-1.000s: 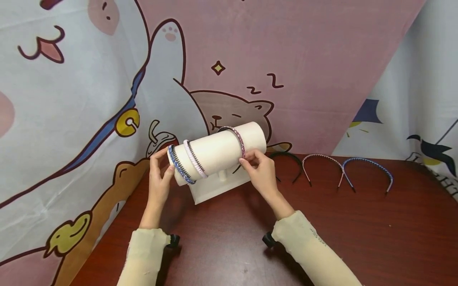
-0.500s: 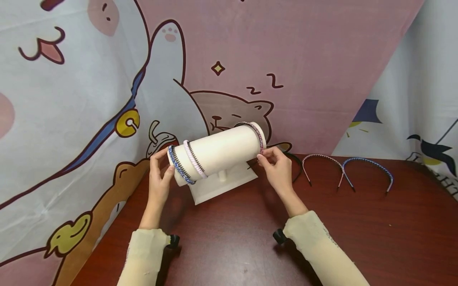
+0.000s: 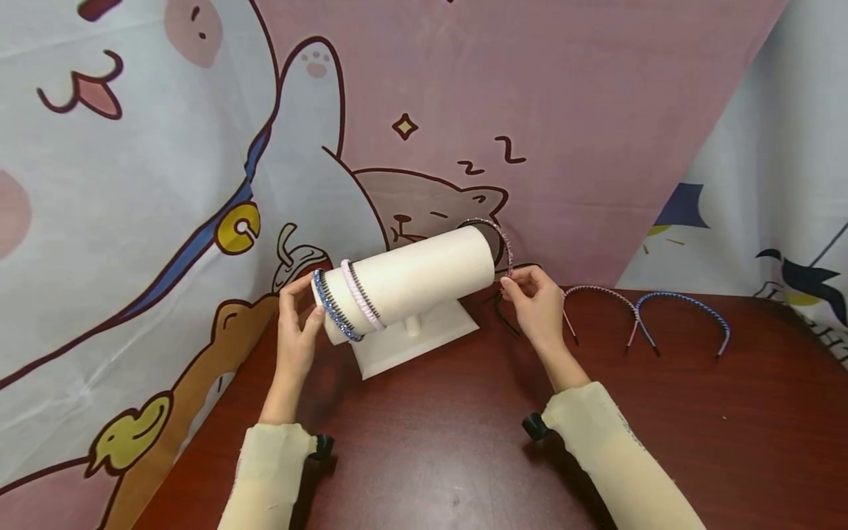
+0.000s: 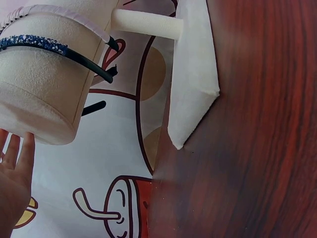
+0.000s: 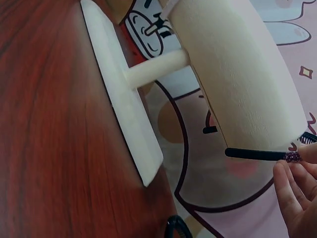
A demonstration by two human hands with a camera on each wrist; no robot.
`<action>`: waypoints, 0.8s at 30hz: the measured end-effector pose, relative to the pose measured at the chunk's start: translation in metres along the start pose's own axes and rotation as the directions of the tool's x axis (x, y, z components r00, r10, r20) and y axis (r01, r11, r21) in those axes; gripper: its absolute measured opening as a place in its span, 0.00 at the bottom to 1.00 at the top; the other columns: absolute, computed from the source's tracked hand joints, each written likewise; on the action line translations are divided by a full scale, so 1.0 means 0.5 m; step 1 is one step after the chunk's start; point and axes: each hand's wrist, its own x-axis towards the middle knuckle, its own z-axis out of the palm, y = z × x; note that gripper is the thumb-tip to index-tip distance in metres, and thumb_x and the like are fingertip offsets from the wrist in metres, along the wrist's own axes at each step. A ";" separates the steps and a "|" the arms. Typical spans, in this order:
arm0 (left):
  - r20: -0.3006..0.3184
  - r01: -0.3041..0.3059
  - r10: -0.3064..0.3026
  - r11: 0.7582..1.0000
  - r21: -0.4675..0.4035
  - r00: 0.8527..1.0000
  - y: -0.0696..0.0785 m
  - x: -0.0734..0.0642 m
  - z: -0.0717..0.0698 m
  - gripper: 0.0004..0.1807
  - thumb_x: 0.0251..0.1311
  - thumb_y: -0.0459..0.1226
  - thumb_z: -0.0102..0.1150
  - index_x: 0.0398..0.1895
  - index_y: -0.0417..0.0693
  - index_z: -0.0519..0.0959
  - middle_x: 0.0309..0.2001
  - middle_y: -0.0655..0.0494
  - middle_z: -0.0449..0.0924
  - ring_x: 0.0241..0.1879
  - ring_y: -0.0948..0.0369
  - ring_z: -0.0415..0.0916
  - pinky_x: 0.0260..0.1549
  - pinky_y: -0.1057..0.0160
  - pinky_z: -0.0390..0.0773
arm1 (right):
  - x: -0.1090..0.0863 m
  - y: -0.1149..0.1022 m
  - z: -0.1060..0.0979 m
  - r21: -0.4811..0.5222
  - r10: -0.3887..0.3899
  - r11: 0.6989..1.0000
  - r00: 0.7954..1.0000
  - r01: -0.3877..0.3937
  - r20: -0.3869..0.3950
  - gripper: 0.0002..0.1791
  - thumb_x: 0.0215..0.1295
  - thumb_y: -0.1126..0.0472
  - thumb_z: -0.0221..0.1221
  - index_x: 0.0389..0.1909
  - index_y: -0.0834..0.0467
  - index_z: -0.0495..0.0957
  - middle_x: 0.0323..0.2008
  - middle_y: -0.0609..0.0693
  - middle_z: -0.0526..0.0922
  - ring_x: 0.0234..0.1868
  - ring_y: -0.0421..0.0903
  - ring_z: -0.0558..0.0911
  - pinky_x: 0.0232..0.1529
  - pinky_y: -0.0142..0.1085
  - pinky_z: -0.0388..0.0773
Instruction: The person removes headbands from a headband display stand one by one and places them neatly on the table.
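Moderately bright, fairly even light comes from above: the white roll [image 3: 417, 269] is palest along its top and shaded underneath. In the head view, soft glare marks the desk [image 3: 457, 449] near six o'clock, with dark shadows along the sleeves' [image 3: 268, 478] inner sides. Fine sparkles fleck the pink glitter headband [image 3: 509, 249]. The backdrop's [image 3: 563, 96] lettering toward four o'clock looks stretched. Both wrist views are dimmer.

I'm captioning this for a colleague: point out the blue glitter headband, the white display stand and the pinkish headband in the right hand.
Blue glitter headband [image 3: 333, 314], head view: its glittery outer band.
White display stand [image 3: 424, 276], head view: middle of its roll.
Pinkish headband [image 3: 507, 244], head view: right side of its arc.
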 end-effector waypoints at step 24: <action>0.000 0.026 -0.027 0.999 0.033 1.000 0.031 0.001 0.005 0.32 0.60 0.32 0.50 0.68 0.32 0.61 0.68 0.41 0.65 0.63 0.66 0.66 0.59 0.71 0.69 | 0.035 0.033 -0.140 -0.153 0.060 0.986 0.996 -0.071 -0.073 0.13 0.63 0.62 0.65 0.41 0.69 0.81 0.21 0.28 0.81 0.21 0.22 0.79 0.27 0.18 0.76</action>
